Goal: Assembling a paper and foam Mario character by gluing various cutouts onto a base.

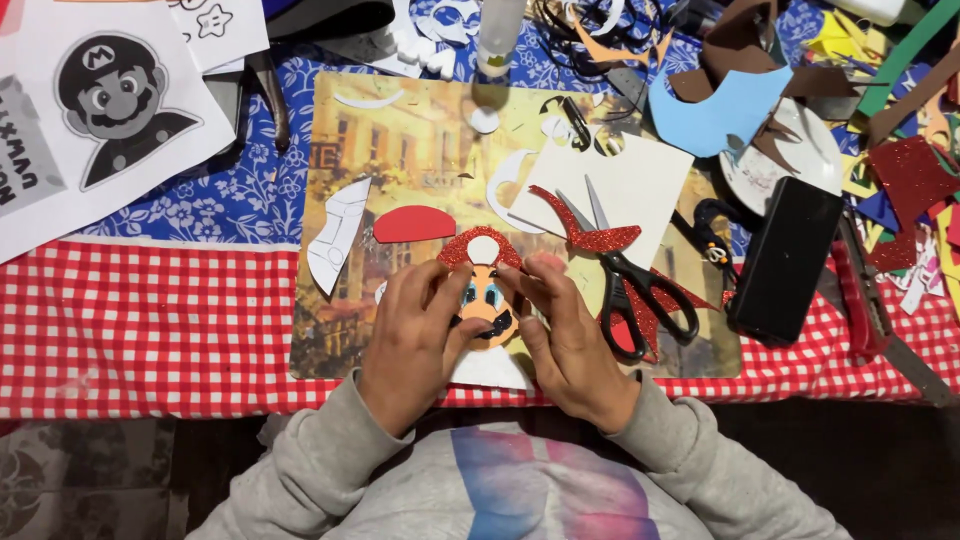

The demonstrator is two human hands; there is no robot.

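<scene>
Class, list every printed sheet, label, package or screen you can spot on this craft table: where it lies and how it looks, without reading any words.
Printed sheet: far left corner, white paper with a grey capped cartoon figure.
Second printed sheet: top left, white with outline drawings, partly cut off.
Picture mat: centre, under the hands, rectangular, yellow-brown building scene.
Glue bottle: top centre, clear, no label discernible.
Black box: right, plain.
No screens.

Both forearms angle inward in grey sleeves; the left hand point(415, 335) and right hand point(570, 335) rest palms down, fingers point(445, 290) pressing together
</scene>
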